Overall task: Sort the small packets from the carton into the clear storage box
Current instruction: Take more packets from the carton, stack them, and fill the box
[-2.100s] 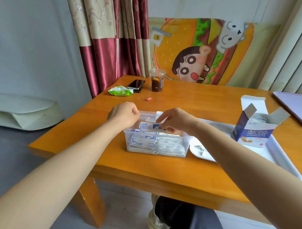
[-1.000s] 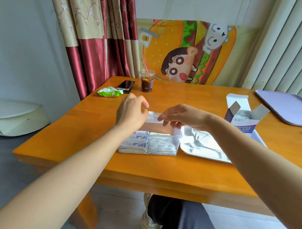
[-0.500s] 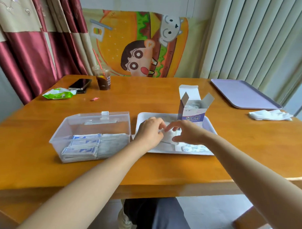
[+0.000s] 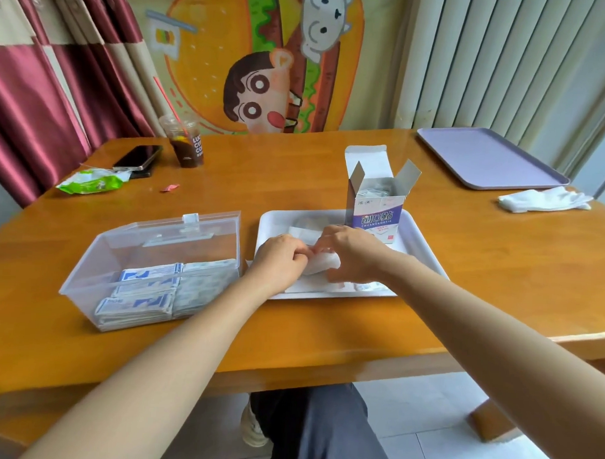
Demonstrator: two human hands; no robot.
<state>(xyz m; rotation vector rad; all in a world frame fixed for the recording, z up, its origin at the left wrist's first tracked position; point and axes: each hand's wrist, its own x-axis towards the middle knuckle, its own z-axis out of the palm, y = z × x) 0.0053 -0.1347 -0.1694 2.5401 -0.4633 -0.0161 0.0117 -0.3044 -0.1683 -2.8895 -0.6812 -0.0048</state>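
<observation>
Setting: orange wooden table (image 4: 325, 333) before a cartoon wall hanging (image 4: 266, 56), curtain (image 4: 41, 100) and blinds (image 4: 488, 64).
Left hand (image 4: 281, 259): fingers curled, pinching the left end of a white wad (image 4: 322, 264) of packets.
Right hand (image 4: 353, 253): fingers bent over the wad's right end, gripping it; fingertips hidden.
Wad: held between both hands, low over the white tray (image 4: 420, 257); long axis roughly left to right.
Tray: loose packets (image 4: 367, 286) lie on it near the hands.
Carton (image 4: 377, 214): upright at the tray's far side, flaps open, just beyond the right hand.
Box (image 4: 156, 238): clear, lid raised at the back, just beside the tray's left edge; stacked packets (image 4: 144, 292) cover its floor.
Bearing: box lies left of the wad; the left hand is nearer, so a leftward carry over the box's right wall seems likely.
Progress, judged: partly sorted.
Elsewhere: phone (image 4: 137, 156), cup (image 4: 185, 144), green pack (image 4: 90, 184), lilac tray (image 4: 488, 160), white cloth (image 4: 542, 200).
</observation>
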